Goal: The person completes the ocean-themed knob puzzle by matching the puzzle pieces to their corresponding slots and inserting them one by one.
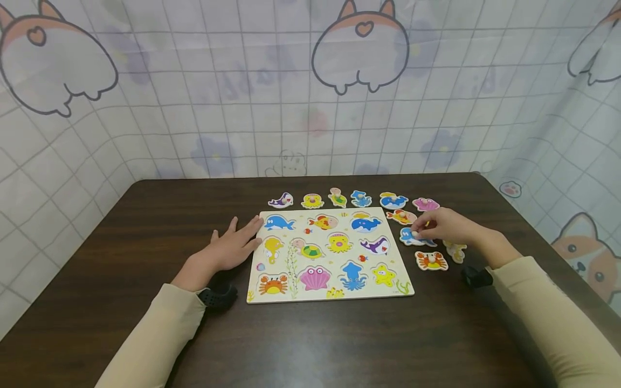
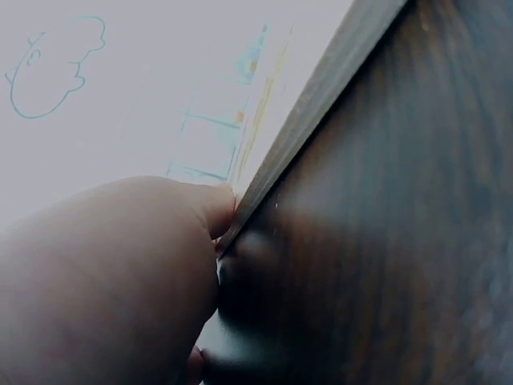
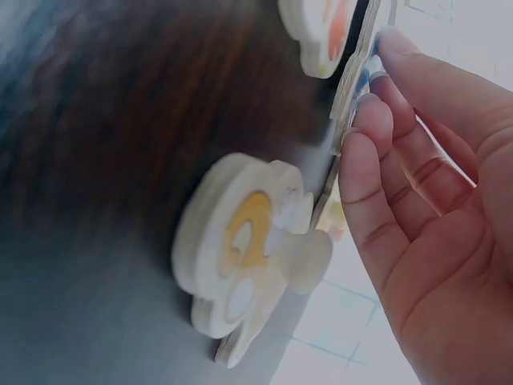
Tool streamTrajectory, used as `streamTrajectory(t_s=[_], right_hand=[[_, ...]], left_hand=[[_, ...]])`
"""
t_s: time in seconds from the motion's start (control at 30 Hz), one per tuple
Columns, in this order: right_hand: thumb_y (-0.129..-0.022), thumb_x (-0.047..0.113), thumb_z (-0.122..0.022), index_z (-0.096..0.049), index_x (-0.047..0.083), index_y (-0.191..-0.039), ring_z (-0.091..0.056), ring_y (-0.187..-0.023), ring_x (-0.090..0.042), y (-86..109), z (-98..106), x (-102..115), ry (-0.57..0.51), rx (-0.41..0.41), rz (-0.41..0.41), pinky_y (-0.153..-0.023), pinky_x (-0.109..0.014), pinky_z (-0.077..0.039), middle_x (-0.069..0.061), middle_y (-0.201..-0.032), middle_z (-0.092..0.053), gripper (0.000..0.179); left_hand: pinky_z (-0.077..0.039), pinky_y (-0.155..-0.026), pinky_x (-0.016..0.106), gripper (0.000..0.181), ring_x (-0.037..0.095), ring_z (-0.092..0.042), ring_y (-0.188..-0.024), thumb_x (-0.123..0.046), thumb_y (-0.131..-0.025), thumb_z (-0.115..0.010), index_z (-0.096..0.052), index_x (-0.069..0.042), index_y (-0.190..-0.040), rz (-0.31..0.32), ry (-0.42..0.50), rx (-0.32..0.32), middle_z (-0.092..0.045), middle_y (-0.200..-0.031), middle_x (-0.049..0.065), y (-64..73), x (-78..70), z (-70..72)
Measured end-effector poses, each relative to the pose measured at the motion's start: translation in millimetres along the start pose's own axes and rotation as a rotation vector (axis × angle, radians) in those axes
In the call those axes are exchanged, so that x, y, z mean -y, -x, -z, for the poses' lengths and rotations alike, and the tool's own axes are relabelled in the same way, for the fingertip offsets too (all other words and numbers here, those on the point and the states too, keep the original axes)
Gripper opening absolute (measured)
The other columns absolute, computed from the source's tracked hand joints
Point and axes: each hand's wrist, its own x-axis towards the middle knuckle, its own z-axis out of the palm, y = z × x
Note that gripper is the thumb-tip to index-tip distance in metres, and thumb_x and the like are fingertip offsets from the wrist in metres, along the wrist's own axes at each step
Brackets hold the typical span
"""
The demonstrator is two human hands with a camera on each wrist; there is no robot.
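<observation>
A pale wooden puzzle board [image 1: 291, 258] printed with sea animals lies flat on the dark table. My left hand [image 1: 233, 245] rests at its left edge, fingers spread; in the left wrist view the thumb [image 2: 215, 207] touches the board's side [image 2: 280, 144]. To the right of the board, my right hand [image 1: 448, 226] pinches a blue dolphin puzzle piece [image 1: 408, 237] with thumb and fingertips. The right wrist view shows that piece [image 3: 346, 100] edge-on, partly hidden by the fingers. A seahorse piece [image 3: 248, 249] with a knob lies just beneath this hand, and a crab piece [image 1: 431, 261] is close by.
Along the board's far edge lie purple whale [image 1: 281, 200], octopus [image 1: 312, 201], turtle [image 1: 337, 198], squid [image 1: 361, 198] and blue whale [image 1: 393, 201] pieces. A pink shell [image 1: 426, 204] and an orange fish [image 1: 401, 216] sit near its far right corner. A patterned curtain [image 1: 271, 108] stands behind the table.
</observation>
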Motion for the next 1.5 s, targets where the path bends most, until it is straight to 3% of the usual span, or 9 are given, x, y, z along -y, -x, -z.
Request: streamTrajectory(t_s=[0.47, 0.9, 1.5], right_hand=[[-0.095, 0.007, -0.073, -0.075, 0.002, -0.107, -0.056, -0.077, -0.02, -0.5, 5, 14, 0.002, -0.057, -0.002, -0.07, -0.034, -0.053, -0.002, -0.092, -0.068, 0.014], [-0.094, 0.007, -0.075, -0.076, 0.006, -0.105, -0.054, -0.081, -0.02, -5.1, 7, 27, 0.035, -0.078, 0.085, -0.066, -0.029, -0.05, 0.001, -0.09, -0.062, 0.011], [-0.096, 0.011, -0.073, -0.076, 0.005, -0.108, -0.057, -0.08, -0.02, -37.9, 3, 59, 0.003, -0.06, 0.138, -0.067, -0.033, -0.05, -0.003, -0.095, -0.066, 0.013]], left_hand=[[0.005, -0.108, 0.08, 0.065, 0.048, 0.007, -0.153, -0.039, -0.111, -0.039, -0.013, -0.016, -0.166, -0.009, -0.023, -0.01, -0.008, -0.172, 0.008, -2.2, 2.2, -1.9], [0.006, -0.108, 0.08, 0.066, 0.049, 0.006, -0.153, -0.039, -0.111, -0.04, -0.014, -0.015, -0.166, -0.014, -0.02, -0.013, -0.008, -0.172, 0.009, -2.3, 3.0, -2.4], [0.007, -0.109, 0.079, 0.067, 0.048, 0.007, -0.153, -0.04, -0.111, -0.041, -0.012, -0.017, -0.167, -0.007, -0.001, -0.007, -0.007, -0.172, 0.008, -1.8, 2.2, -1.5]])
